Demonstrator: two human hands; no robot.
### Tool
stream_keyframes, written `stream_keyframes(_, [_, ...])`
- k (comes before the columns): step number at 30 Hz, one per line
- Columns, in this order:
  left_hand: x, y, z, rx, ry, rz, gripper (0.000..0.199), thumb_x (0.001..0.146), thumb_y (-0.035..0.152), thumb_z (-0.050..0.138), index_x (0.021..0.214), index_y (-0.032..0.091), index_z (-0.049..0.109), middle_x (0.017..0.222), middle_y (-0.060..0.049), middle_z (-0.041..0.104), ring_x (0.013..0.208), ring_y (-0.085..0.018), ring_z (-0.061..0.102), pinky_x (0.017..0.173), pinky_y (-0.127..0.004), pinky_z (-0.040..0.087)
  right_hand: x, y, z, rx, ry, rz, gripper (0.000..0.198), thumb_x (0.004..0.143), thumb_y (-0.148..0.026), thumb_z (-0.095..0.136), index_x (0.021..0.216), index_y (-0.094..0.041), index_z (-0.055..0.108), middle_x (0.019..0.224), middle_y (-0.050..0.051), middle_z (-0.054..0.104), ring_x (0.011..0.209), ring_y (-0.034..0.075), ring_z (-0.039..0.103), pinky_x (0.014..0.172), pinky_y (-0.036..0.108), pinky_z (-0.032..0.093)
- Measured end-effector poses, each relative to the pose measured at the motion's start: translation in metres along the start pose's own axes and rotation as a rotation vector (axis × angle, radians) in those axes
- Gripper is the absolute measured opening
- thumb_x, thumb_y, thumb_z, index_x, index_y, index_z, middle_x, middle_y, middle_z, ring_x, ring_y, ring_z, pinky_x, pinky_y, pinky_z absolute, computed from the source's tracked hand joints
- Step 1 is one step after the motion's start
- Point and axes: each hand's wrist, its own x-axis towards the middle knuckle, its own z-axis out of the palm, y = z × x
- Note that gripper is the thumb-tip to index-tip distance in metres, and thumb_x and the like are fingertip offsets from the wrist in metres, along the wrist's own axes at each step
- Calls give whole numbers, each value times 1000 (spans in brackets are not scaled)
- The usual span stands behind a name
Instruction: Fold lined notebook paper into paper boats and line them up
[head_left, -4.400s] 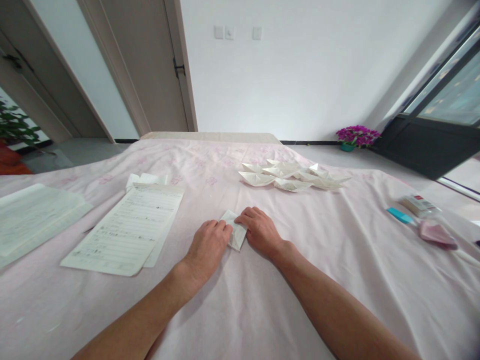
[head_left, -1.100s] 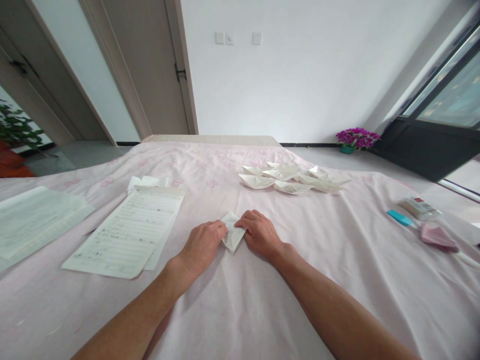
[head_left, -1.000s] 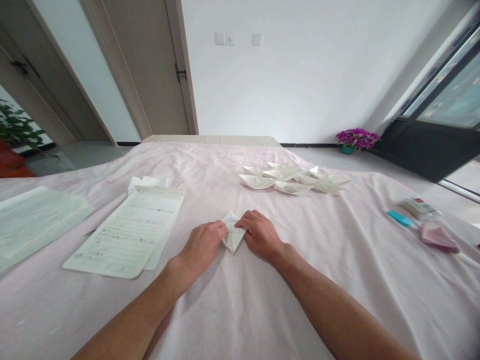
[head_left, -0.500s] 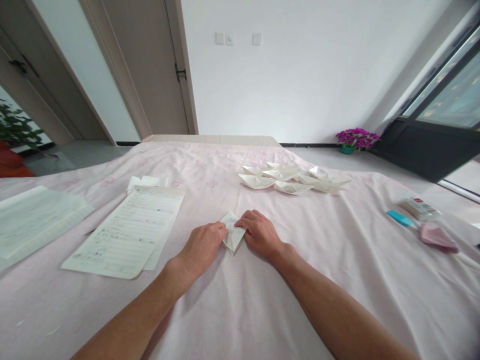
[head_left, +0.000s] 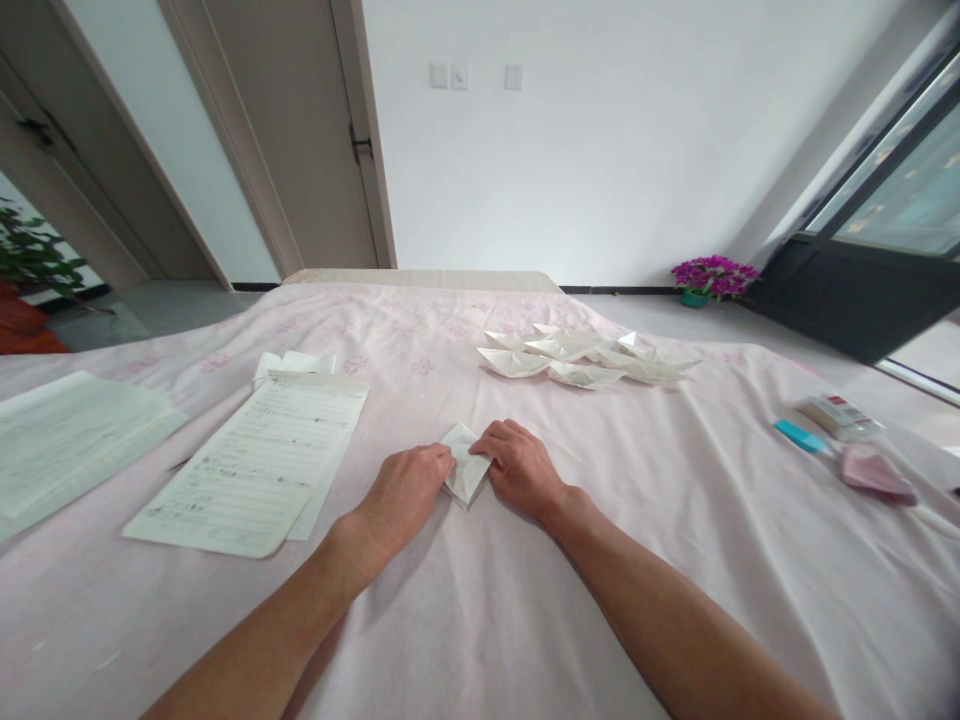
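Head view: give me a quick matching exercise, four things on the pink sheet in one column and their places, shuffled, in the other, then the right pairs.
Things:
1. folded paper piece
2. pile of paper boats
3. lined sheet
4. teal eraser-like block

Places:
A. far right of the pink sheet
B. left of the hands, lying flat
C. between the left hand and right hand, pressed down by their fingertips
D. beyond the hands, toward the far end

Pairs: 1-C, 2-D, 3-B, 4-A
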Motion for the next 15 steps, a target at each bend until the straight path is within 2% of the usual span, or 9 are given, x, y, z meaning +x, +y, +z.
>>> stream_keyframes(15, [0, -1, 4, 50, 24, 9, 31, 92, 6, 42, 106, 19, 66, 101, -6, 68, 91, -19, 68, 80, -29, 52, 1, 1, 0, 2, 6, -1, 38, 75, 1, 51, 96, -23, 71, 91, 4, 63, 89, 18, 53, 80, 28, 40])
